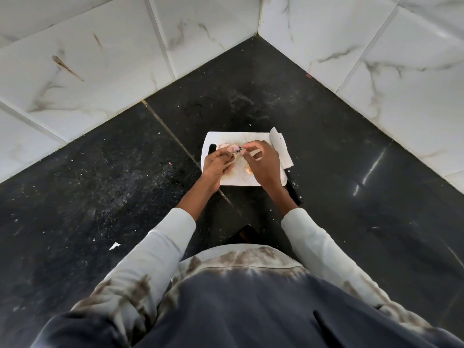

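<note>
A small white cutting board (pixel 234 136) lies on the black stone counter. Over it my left hand (pixel 218 163) grips a small pinkish piece, likely a garlic clove (pixel 235 147), between curled fingers. My right hand (pixel 262 159) pinches at the same piece with thumb and forefinger, the two hands almost touching. More pale pinkish pieces (pixel 223 146) lie at the board's far edge and a small tan scrap (pixel 248 169) sits under my right palm. What exactly is pinched is too small to tell.
A knife with a wide pale blade (pixel 277 141) and black handle (pixel 293 190) lies on a white paper towel (pixel 287 160) along the board's right side. Marble-tiled walls (pixel 100 59) meet in a corner behind. The counter (pixel 125 184) is speckled with crumbs.
</note>
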Demonstrator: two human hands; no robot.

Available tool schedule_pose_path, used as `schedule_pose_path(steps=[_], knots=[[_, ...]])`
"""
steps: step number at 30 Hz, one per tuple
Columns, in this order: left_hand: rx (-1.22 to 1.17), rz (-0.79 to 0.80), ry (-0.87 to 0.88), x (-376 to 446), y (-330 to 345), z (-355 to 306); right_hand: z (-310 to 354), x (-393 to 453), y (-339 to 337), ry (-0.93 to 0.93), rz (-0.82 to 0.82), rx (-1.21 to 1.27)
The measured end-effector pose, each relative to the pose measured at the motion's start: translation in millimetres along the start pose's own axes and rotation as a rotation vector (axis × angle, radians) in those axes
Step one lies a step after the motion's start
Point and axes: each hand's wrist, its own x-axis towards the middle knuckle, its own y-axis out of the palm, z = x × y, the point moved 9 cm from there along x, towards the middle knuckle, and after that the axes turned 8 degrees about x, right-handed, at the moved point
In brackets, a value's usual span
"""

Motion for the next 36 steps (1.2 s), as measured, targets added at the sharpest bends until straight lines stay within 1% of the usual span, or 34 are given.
schedule_pose_path(steps=[3, 6, 10, 14, 17, 21, 29, 33, 36], knots=[[-0.032, -0.011, -0.018, -1.7, 1.7, 1.3, -7.3, -2.3, 16.8, -0.024, 0.073, -0.141], [-0.037, 0.004, -0.023, -3.0, 3.2, 2.7, -8.6, -4.0, 16.2, -0.041, 0.045, -0.196], [-0.069, 0.062, -0.056, -5.8, 8.4, 3.9, 13.2, -7.5, 1.5, -0.093, -0.021, -0.171], [-0.067, 0.041, -0.094, -5.3, 7.9, 2.5, 20.0, -8.3, 2.2, -0.162, 0.017, -0.144], [-0.059, 0.011, -0.100, -2.0, 4.1, 3.0, 17.5, -7.1, 1.2, -0.159, 0.019, -0.128], [-0.077, 0.020, -0.089, -2.0, 4.8, 3.7, 16.3, -6.1, -1.1, -0.151, 0.026, -0.093], [-0.110, 0.004, -0.058, -2.1, 3.5, 9.8, 12.8, -4.8, 0.4, -0.157, 0.034, -0.108], [-0.120, 0.008, -0.049, -2.0, 5.0, 10.4, 8.9, -7.1, -1.5, -0.113, 0.021, -0.080], [-0.118, 0.017, -0.043, -3.8, 6.8, 8.5, 8.4, -9.0, -7.3, -0.104, -0.020, -0.041]])
